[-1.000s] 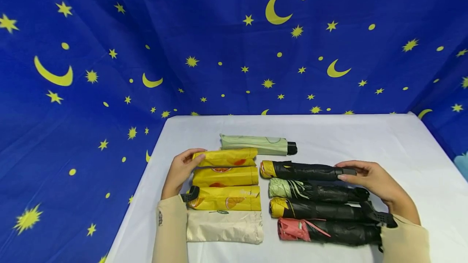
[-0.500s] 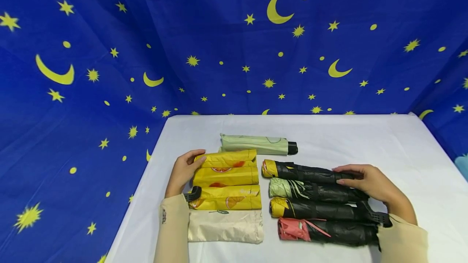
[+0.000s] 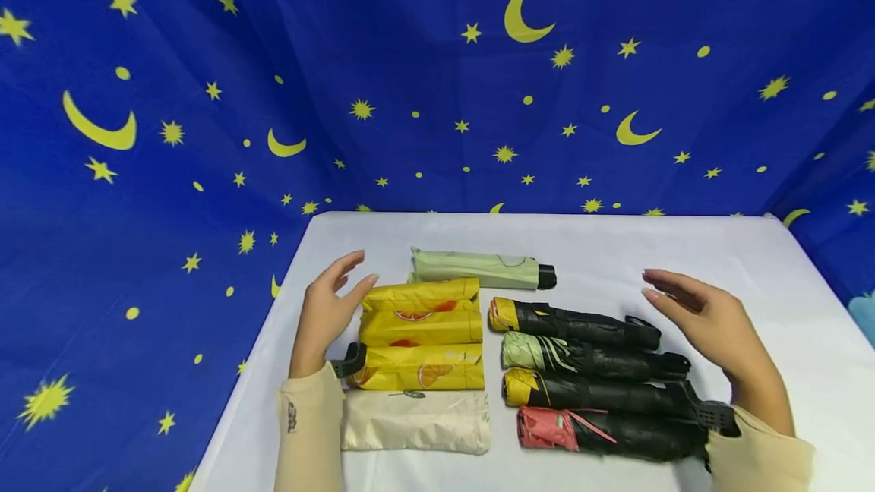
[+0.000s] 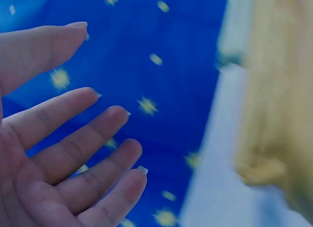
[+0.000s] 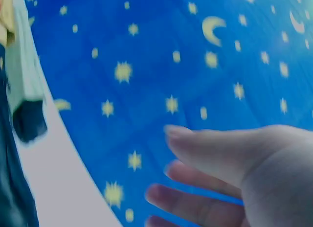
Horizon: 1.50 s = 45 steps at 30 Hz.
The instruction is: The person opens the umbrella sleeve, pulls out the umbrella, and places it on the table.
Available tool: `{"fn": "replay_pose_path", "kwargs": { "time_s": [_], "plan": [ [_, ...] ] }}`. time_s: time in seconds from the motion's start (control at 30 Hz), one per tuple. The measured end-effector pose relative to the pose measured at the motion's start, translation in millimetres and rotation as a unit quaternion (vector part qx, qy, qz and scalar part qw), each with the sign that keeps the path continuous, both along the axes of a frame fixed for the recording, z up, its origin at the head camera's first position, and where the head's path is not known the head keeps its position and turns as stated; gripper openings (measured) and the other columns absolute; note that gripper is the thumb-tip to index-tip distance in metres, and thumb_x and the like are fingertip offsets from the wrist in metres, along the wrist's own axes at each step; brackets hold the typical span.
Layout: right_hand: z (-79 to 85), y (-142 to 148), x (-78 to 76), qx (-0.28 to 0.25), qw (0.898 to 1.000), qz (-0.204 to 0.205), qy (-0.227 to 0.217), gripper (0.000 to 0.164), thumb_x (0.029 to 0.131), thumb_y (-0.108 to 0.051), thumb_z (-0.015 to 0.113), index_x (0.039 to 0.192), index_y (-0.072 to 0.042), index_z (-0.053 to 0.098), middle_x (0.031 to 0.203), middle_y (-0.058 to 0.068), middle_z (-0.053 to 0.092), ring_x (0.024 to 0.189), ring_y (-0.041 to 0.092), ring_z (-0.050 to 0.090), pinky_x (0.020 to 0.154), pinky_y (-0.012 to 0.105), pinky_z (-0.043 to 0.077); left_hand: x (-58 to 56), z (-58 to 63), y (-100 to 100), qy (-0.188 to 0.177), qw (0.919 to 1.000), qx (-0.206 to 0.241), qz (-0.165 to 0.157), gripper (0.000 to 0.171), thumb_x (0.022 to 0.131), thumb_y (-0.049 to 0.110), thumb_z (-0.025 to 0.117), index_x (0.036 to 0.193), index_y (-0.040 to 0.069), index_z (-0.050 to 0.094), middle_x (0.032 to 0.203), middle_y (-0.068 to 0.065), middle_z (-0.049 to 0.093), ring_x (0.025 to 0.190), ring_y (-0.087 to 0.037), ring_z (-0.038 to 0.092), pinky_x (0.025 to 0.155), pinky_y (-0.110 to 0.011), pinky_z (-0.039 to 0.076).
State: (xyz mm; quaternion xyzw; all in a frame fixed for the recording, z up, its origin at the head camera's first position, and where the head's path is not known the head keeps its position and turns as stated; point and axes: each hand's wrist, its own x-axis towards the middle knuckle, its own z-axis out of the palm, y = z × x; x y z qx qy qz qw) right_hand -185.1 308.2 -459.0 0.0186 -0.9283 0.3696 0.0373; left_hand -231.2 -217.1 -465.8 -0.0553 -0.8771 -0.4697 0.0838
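My left hand [image 3: 330,311] is raised at the left end of the farthest yellow umbrella cover [image 3: 424,294], its fingers spread and holding nothing. In the left wrist view this hand [image 4: 73,163] shows its palm, with blurred yellow covers off to the right. Right of the black folded umbrella with a yellow tip [image 3: 581,323], my right hand [image 3: 714,321] hovers with relaxed fingers and nothing in them. The right wrist view has that hand [image 5: 234,173] well apart from the umbrellas. Farther back lies a light green umbrella [image 3: 478,269] in its cover, black handle pointing right.
Below the farthest cover lie two more orange-printed yellow covers [image 3: 424,367] and a beige cover [image 3: 417,422]. The right column continues with green-tipped [image 3: 595,360], yellow-tipped [image 3: 595,392] and red-tipped [image 3: 608,435] folded umbrellas. A blue star-patterned cloth [image 3: 410,97] hangs behind the white table [image 3: 683,241].
My right hand has let go of the farthest black umbrella's handle end and moved up and right. My left hand has come off the farthest yellow cover, moving left and opening out.
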Motion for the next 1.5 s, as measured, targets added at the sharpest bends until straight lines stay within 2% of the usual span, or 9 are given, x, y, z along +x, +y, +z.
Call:
{"fn": "replay_pose_path", "kwargs": {
  "time_s": [0.07, 0.17, 0.3, 0.43, 0.57, 0.7, 0.87, 1.13, 1.5],
  "plan": [
    [9.4, -16, -6.4, -0.003, 1.0, -0.002, 0.026, 0.054, 0.102, -0.042, 0.064, 0.144, -0.008, 0.059, 0.135, 0.019, 0.064, 0.117, 0.032, 0.066, 0.077, 0.004, 0.042, -0.5, 16.3, 13, 0.024, 0.9996, -0.015, -0.006, 0.054, 0.099, 0.046, 0.067, 0.145, 0.021, 0.059, 0.148, -0.004, 0.056, 0.138, -0.027, 0.049, 0.114, -0.047, 0.04],
    [16.9, -45, -22.4, -0.029, 0.999, 0.019, 0.03, 0.056, 0.103, -0.041, 0.062, 0.146, -0.005, 0.056, 0.138, 0.021, 0.062, 0.121, 0.041, 0.062, 0.092, 0.023, 0.053, -11.8, 26.5, 35, 0.028, 0.9993, -0.017, -0.021, 0.05, 0.101, 0.045, 0.065, 0.144, 0.02, 0.06, 0.147, -0.005, 0.056, 0.137, -0.027, 0.05, 0.113, -0.046, 0.041],
    [9.1, -81, -49.7, -0.066, 0.997, 0.048, -0.013, 0.062, 0.105, -0.042, 0.058, 0.152, -0.003, 0.047, 0.148, 0.023, 0.053, 0.13, 0.042, 0.056, 0.103, 0.057, 0.048, -38.5, 14.6, 60, -0.049, 0.9978, 0.029, -0.035, 0.053, 0.102, 0.045, 0.062, 0.147, 0.018, 0.055, 0.15, -0.006, 0.053, 0.137, -0.026, 0.049, 0.113, -0.044, 0.041],
    [-10.5, -102, -72.3, -0.039, 0.996, 0.045, -0.063, 0.067, 0.106, -0.038, 0.056, 0.156, 0.002, 0.037, 0.154, 0.027, 0.043, 0.133, 0.044, 0.051, 0.105, 0.059, 0.046, -59.8, -0.5, 76, -0.13, 0.9899, 0.048, -0.027, 0.064, 0.102, 0.046, 0.061, 0.155, 0.015, 0.044, 0.156, -0.013, 0.045, 0.142, -0.03, 0.044, 0.114, -0.049, 0.04],
    [-31.7, -111, -84.3, 0.005, 0.995, 0.034, -0.095, 0.069, 0.105, -0.035, 0.055, 0.154, 0.01, 0.034, 0.15, 0.035, 0.042, 0.131, 0.049, 0.05, 0.103, 0.061, 0.046, -72.2, -13.2, 84, -0.194, 0.9809, 0.0, -0.014, 0.078, 0.103, 0.049, 0.058, 0.162, 0.009, 0.027, 0.162, -0.02, 0.033, 0.146, -0.038, 0.036, 0.116, -0.056, 0.034],
    [-48.9, -115, -89.2, -0.007, 0.993, 0.03, -0.113, 0.07, 0.104, -0.036, 0.057, 0.152, 0.01, 0.037, 0.144, 0.034, 0.049, 0.13, 0.049, 0.051, 0.103, 0.06, 0.046, -75.1, -21.6, 85, -0.238, 0.9702, -0.042, -0.002, 0.083, 0.103, 0.048, 0.057, 0.163, 0.004, 0.02, 0.162, -0.022, 0.032, 0.146, -0.04, 0.034, 0.117, -0.057, 0.032],
    [-59.2, -111, -90.1, -0.044, 0.994, 0.006, -0.1, 0.064, 0.103, -0.032, 0.061, 0.149, 0.008, 0.045, 0.14, 0.031, 0.055, 0.126, 0.046, 0.055, 0.099, 0.057, 0.05, -76.6, -27.1, 84, -0.227, 0.9726, -0.047, 0.011, 0.08, 0.102, 0.04, 0.062, 0.16, -0.001, 0.025, 0.153, -0.025, 0.044, 0.14, -0.039, 0.045, 0.113, -0.054, 0.039],
    [-62.6, -109, -88.0, -0.037, 0.997, 0.01, -0.062, 0.053, 0.099, -0.022, 0.069, 0.142, 0.006, 0.056, 0.131, 0.028, 0.063, 0.118, 0.044, 0.062, 0.095, 0.056, 0.053, -78.0, -29.1, 83, -0.208, 0.9766, -0.045, 0.031, 0.065, 0.098, 0.026, 0.071, 0.152, -0.001, 0.045, 0.143, -0.024, 0.056, 0.132, -0.038, 0.053, 0.107, -0.052, 0.046],
    [-69.5, -108, -85.7, -0.053, 0.997, -0.032, -0.04, 0.046, 0.093, -0.022, 0.078, 0.133, -0.002, 0.068, 0.125, 0.021, 0.069, 0.113, 0.038, 0.067, 0.092, 0.053, 0.055, -79.6, -40.2, 69, -0.194, 0.9779, 0.062, 0.045, 0.064, 0.088, 0.018, 0.083, 0.144, 0.001, 0.056, 0.135, -0.021, 0.063, 0.122, -0.035, 0.06, 0.099, -0.048, 0.053]
  ]
}}
